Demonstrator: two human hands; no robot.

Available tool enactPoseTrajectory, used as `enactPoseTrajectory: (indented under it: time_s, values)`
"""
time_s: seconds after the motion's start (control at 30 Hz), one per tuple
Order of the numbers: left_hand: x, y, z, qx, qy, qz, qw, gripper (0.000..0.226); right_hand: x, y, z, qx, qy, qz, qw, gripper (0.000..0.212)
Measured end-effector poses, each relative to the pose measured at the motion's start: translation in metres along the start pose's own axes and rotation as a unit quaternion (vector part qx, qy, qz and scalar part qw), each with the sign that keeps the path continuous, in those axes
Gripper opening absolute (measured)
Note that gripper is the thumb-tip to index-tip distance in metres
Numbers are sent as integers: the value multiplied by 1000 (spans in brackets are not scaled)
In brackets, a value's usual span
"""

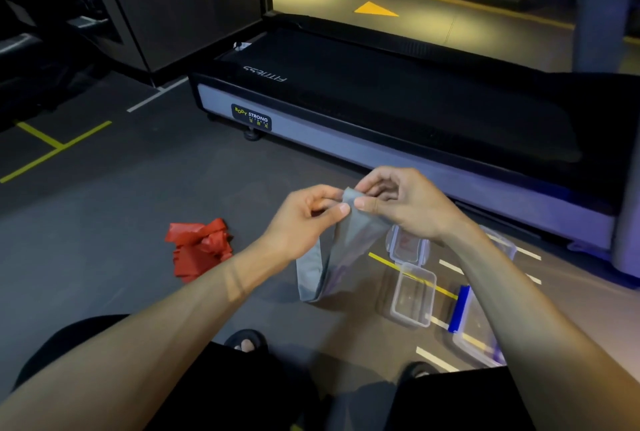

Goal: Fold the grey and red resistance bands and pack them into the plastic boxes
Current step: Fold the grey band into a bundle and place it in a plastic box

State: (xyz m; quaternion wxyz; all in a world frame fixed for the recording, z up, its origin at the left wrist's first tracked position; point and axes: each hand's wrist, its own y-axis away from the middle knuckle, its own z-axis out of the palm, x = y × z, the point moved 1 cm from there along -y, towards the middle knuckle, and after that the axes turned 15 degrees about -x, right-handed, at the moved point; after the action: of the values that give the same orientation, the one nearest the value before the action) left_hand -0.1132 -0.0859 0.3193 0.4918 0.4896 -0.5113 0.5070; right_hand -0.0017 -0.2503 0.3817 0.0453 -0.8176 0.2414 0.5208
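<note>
At centre frame, the left hand and right hand are close together, both pinching the top edge of the grey resistance band, which hangs doubled over. The red resistance band lies crumpled at left, and clear plastic boxes sit at lower right on the floor.

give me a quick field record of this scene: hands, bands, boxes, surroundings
left hand: left hand pinches the top edge of the grey band
right hand: right hand pinches the same edge
grey band: held up, hanging doubled over
red band: red band crumpled on the floor, untouched
boxes: open clear box on the floor, more clear boxes beside it, partly hidden
behind: treadmill
</note>
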Motion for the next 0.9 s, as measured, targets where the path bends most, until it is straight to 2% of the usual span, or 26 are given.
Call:
enactPoseTrajectory:
  time_s: [0.13, 0.3, 0.6, 0.8, 0.9]
  values:
    - [-3, -1, 1, 2, 3, -4, 1000, 12, 1, -2, 0, 10, -11, 5, 1000, 21]
    - [-4, -1, 1, 7, -3, -3, 1000, 20, 2, -2, -1, 18, -15, 11, 1000, 20]
    - [-2, -5, -4, 32, -74, 11, 997, 27, 6, -3, 4, 19, -16, 17, 1000, 10]
    - [-2, -3, -3, 14, -54, 6, 998, 24, 4, 3, 5, -15, 4, 25, 1000, 26]
    - [-3, -4, -3, 20, -34, 0, 999, 18, 2, 6, 4, -31, 4, 25, 999, 25]
